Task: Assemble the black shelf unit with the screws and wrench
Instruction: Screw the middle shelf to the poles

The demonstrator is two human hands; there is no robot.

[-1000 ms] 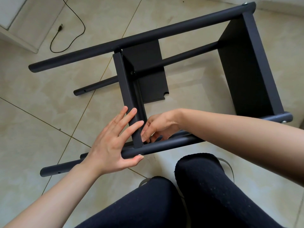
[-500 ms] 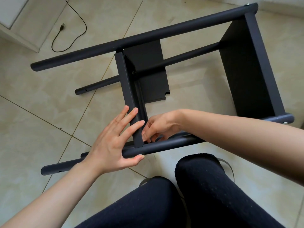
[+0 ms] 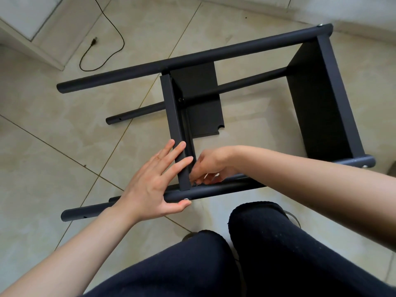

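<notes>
On tiled floor before my knees, half-built black metal shelf unit lies on side. Left hand flat, fingers straight, bracing middle black shelf panel; thumb by small silver screw head on near black tube. Right hand curled at inner joint; what it grips, cannot tell. Risk: panel shifts, holes misalign, hidden fastener drops.

On the beige tiled floor the black metal shelf unit lies on its side, the left hand pressing straight fingers against its middle upright panel while the right hand, fingers curled, reaches just beside that panel's lower end.
</notes>
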